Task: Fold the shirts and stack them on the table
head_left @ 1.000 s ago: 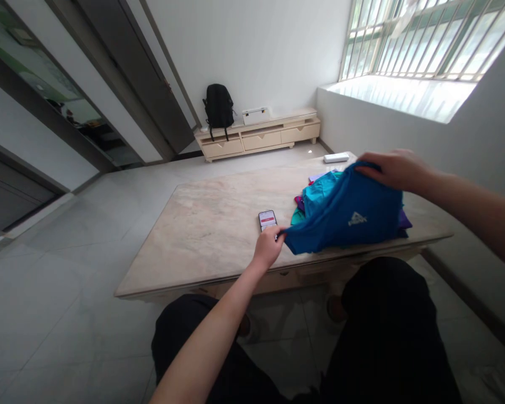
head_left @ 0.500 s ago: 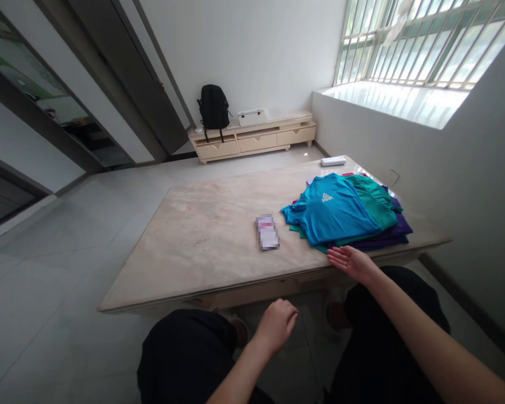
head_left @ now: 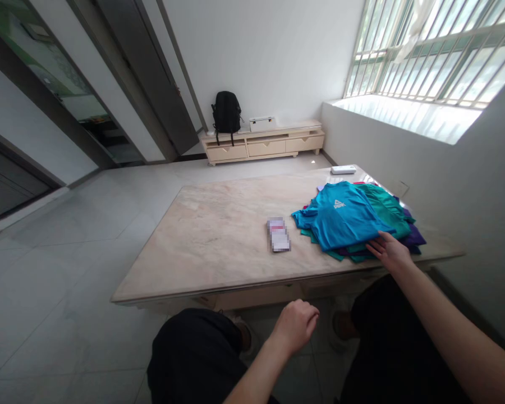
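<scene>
A blue short-sleeved T-shirt [head_left: 345, 216] with a white logo lies on top of a stack of folded shirts on the table. Beneath it, a green shirt [head_left: 389, 210] and a purple shirt [head_left: 416, 240] stick out on the right. My right hand [head_left: 389, 252] is at the blue shirt's near right hem, fingers stretched out and apart, touching the cloth; whether the fingertips pinch it is not clear. Below the table's front edge, above my lap, my left hand [head_left: 297, 325] hangs loosely curled with nothing visible in it.
A pixelated phone-sized object [head_left: 279, 235] lies on the marble table [head_left: 210, 224] left of the shirts. At the far end is a white oblong item [head_left: 343, 169]. Beyond stands a low cabinet [head_left: 265, 147] bearing a black backpack [head_left: 227, 112] and a white box [head_left: 262, 124]. A barred window is at right.
My right hand has moved right along the stack's near edge and up to the blue shirt's hem. My left hand stays curled over my lap. The camera view has shifted slightly.
</scene>
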Demonstrator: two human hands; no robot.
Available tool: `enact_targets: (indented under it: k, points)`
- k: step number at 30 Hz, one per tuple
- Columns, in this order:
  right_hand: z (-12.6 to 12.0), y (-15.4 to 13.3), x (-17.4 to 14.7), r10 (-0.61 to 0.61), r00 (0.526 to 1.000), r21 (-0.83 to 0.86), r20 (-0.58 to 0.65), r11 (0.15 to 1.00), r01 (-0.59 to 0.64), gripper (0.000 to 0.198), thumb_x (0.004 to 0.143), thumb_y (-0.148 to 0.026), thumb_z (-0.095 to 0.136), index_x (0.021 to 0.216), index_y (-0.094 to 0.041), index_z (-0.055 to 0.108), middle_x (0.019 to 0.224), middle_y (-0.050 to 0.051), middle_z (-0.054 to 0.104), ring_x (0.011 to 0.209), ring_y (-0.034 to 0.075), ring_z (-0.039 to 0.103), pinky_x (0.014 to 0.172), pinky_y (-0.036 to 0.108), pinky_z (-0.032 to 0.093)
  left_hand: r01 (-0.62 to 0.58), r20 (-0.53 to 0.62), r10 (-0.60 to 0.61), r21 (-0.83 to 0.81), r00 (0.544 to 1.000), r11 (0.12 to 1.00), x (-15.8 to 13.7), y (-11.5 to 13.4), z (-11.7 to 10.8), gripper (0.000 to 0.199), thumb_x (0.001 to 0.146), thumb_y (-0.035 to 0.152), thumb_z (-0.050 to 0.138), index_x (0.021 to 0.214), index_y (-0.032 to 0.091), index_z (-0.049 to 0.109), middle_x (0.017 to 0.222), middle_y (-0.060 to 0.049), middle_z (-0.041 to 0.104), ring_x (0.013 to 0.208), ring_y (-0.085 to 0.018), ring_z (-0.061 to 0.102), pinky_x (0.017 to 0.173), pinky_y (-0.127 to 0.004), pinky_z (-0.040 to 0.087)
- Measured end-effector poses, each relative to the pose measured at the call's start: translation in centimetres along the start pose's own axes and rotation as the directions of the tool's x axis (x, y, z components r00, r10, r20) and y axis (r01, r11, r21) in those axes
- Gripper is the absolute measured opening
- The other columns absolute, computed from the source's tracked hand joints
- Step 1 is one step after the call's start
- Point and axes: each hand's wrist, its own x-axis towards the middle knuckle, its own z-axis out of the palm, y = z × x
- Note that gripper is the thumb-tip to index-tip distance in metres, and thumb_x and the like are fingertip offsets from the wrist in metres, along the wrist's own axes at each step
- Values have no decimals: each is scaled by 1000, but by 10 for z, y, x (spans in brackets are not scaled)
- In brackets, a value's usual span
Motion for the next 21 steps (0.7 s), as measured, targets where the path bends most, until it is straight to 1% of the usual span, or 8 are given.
enact_targets:
  k: [3,6,9,12,14,16,18,21]
  points:
    - [3,-1,8,37,999,38,14,999,-37,8,90,-15,61,93,-23,62,92,-1,71,78,12,69,89,35,62,-7,16,7,17,1000,1000,4,0,1,19,97,24,54,103,22,71,96,-4,74,93,-21,65,84,-31,50]
    - [8,3,15,101,994,55,31,993,-103,8,89,-15,63,94,-22,63,87,1,71,74,13,69,82,33,63,-28,43,26,49,999,998,8,2,2,19,97,24,53,101,21,72,94,-5,74,92,-21,65,83,-31,50]
    - [15,3,19,111,992,84,52,990,-115,8,89,-16,64,95,-21,64,84,0,72,72,13,68,76,29,63,-40,54,36,61,998,997,9,2,3,20,97,24,53,102,21,72,95,-5,74,93,-21,65,83,-31,49]
    - [23,-3,21,63,994,142,90,987,-75,11,91,-20,60,99,-24,66,89,-2,74,74,12,69,77,26,62,-36,52,33,62,998,997,7,1,4,19,97,24,54,102,21,71,94,-5,73,92,-21,65,83,-31,49]
    - [28,-9,20,22,989,182,146,982,-49,14,92,-25,57,102,-26,68,98,-2,76,83,13,71,81,27,62,-28,48,25,66,999,997,5,-1,6,17,96,25,55,101,22,71,93,-5,73,92,-21,65,83,-31,49]
    - [31,-14,18,-22,974,209,226,978,-26,20,93,-31,53,102,-25,70,108,0,76,95,16,72,87,31,61,-15,48,11,72,999,997,4,-2,7,16,96,25,55,100,22,71,93,-4,73,91,-21,65,83,-31,49]
    - [32,-17,18,-66,955,196,288,981,8,27,94,-33,47,98,-23,72,114,4,75,104,19,71,90,34,59,-2,54,-2,80,999,997,4,-2,8,16,95,25,56,98,22,71,92,-4,73,90,-21,65,82,-31,49]
    - [30,-22,24,-107,954,146,279,987,68,33,93,-30,41,89,-22,73,113,10,75,108,22,70,88,34,59,-16,84,7,97,996,995,7,-1,9,16,95,25,56,98,22,72,92,-5,74,89,-21,66,80,-31,48]
